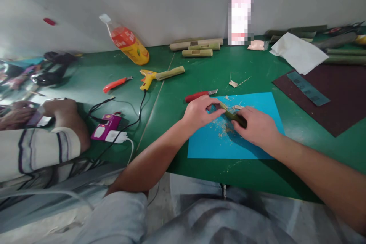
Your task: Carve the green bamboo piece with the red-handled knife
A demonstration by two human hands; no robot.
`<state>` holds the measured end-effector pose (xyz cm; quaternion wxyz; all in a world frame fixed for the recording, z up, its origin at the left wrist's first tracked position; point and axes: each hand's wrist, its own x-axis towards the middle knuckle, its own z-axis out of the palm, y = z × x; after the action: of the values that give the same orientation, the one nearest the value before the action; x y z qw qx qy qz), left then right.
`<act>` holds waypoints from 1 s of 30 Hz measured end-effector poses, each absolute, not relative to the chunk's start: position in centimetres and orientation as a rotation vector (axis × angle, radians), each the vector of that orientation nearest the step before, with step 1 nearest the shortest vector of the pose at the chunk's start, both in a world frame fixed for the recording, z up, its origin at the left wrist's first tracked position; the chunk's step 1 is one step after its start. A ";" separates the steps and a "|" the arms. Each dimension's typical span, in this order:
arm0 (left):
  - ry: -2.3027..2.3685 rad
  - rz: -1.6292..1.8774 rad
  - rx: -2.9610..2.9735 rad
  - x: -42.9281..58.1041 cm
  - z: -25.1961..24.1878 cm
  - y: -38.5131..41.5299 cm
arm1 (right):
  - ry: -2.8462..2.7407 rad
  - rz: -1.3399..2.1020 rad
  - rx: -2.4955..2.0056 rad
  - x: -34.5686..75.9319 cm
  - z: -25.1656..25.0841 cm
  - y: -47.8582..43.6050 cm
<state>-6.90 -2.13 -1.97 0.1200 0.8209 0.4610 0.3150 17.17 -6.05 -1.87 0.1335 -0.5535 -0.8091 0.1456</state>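
Over a blue sheet [204,146], both my hands are on a short green bamboo piece [236,118]. My left hand [200,112] pinches its far, paler end between thumb and fingers. My right hand [257,126] wraps round the near, darker end, so part of the piece is hidden. Pale shavings [225,131] are scattered beneath it, with a small wood scrap [238,107] by my right fingers. A red-handled knife [197,96] lies just beyond my left hand, blade pointing right.
Behind are bamboo tubes [197,52], a yellow glue gun [148,79], an orange cutter [117,84] and a tilted drink bottle [128,44]. A purple power strip [107,126] with cables sits left, near another person's arm [67,118]. A brown sheet [340,110] and ruler [308,88] lie right.
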 end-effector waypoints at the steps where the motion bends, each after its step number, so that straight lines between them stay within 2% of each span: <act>1: 1.353 0.896 2.382 -6.8 -1.9 -2.3 | -2.346 0.420 -1.603 17.2 -1.9 -6.1; 14: 1.300 0.933 2.248 -7.7 -2.8 -2.7 | -2.353 0.474 -1.609 17.2 -1.9 -6.0; 21: 1.313 0.975 2.075 -7.5 -3.2 -2.6 | -2.379 0.301 -1.576 17.0 -1.8 -6.6; 30: 1.307 1.046 2.165 -7.3 -3.1 -2.3 | -2.414 0.216 -1.545 17.0 -2.1 -6.7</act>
<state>-7.35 -2.32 -3.08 0.2010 0.7751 0.4677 0.3744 17.03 -6.72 -2.07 0.1335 -0.5326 -0.8324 0.0746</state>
